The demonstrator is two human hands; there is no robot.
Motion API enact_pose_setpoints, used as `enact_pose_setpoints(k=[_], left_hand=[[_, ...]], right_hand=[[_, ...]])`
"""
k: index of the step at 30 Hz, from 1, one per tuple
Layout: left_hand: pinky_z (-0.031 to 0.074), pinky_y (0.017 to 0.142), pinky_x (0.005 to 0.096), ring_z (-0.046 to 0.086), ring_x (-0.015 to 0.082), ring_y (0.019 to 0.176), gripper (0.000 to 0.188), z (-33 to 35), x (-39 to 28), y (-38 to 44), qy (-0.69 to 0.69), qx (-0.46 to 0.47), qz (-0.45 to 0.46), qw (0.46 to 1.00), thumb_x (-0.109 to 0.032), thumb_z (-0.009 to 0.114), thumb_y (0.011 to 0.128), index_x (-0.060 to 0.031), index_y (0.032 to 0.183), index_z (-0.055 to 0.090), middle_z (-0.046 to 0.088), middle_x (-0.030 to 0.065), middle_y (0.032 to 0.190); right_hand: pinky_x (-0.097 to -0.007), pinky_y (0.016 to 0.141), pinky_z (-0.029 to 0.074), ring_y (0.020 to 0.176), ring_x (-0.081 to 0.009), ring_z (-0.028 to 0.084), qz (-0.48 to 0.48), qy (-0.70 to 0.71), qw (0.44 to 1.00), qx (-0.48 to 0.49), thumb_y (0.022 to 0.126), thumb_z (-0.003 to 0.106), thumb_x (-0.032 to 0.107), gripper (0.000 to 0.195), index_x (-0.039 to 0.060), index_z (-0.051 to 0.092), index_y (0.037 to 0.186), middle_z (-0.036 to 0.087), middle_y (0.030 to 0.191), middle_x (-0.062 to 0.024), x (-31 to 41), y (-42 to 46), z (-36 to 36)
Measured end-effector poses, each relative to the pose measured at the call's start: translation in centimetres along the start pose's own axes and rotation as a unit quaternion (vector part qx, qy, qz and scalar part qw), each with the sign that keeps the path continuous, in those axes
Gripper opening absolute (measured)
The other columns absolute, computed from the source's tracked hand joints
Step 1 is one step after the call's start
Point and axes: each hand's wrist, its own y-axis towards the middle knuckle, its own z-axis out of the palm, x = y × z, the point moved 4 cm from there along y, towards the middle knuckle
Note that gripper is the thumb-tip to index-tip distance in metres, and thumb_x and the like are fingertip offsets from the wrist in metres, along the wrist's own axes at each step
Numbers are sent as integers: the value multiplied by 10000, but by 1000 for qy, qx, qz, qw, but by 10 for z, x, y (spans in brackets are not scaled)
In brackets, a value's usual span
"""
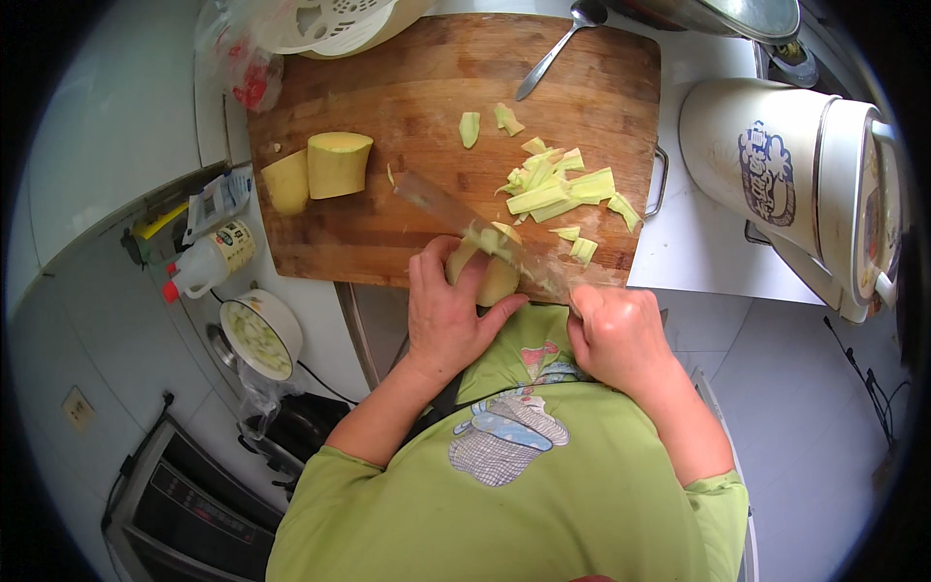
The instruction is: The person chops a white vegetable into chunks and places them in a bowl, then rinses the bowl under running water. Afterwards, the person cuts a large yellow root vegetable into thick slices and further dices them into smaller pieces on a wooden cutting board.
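My left hand [452,313] grips a pale yellow-green vegetable piece [497,281] near the front edge of a wooden cutting board [407,94]. In my right hand [618,331] is the handle end of a knife [454,211], its broad blade blurred and lying slantwise over the top of that piece. The blade partly hides it. Green peel strips [556,185] lie heaped on the board's right part, with a few scraps beside them. Toward the left stand a thick cut vegetable chunk [339,166] and, touching or very close to it, another yellowish chunk [286,183].
A metal spoon [556,58] rests across the board's far edge. A white plastic colander [342,29] overlaps the far left corner, beside a plastic bag [244,69]. Right of the board is a large cream appliance [756,153]; at left are a bottle [214,258] and a bowl of cut pieces [287,320].
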Motion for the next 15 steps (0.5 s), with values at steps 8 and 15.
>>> enact_pose_setpoints(k=[8, 15], left_hand=[[394, 981, 514, 444, 425, 1170, 482, 6, 6, -6, -23, 29, 28, 999, -208, 789, 682, -75, 1130, 670, 526, 177, 1235], [390, 987, 526, 475, 414, 1171, 489, 9, 10, -5, -66, 49, 15, 996, -182, 773, 677, -71, 1138, 654, 559, 156, 1227]], right_hand=[[-381, 432, 472, 498, -251, 610, -22, -60, 997, 38, 685, 656, 66, 136, 65, 520, 693, 542, 532, -88, 25, -7, -12], [-365, 431, 474, 491, -239, 610, -10, -95, 994, 49, 782, 693, 160, 216, 57, 526, 691, 567, 549, -81, 37, -8, -10]])
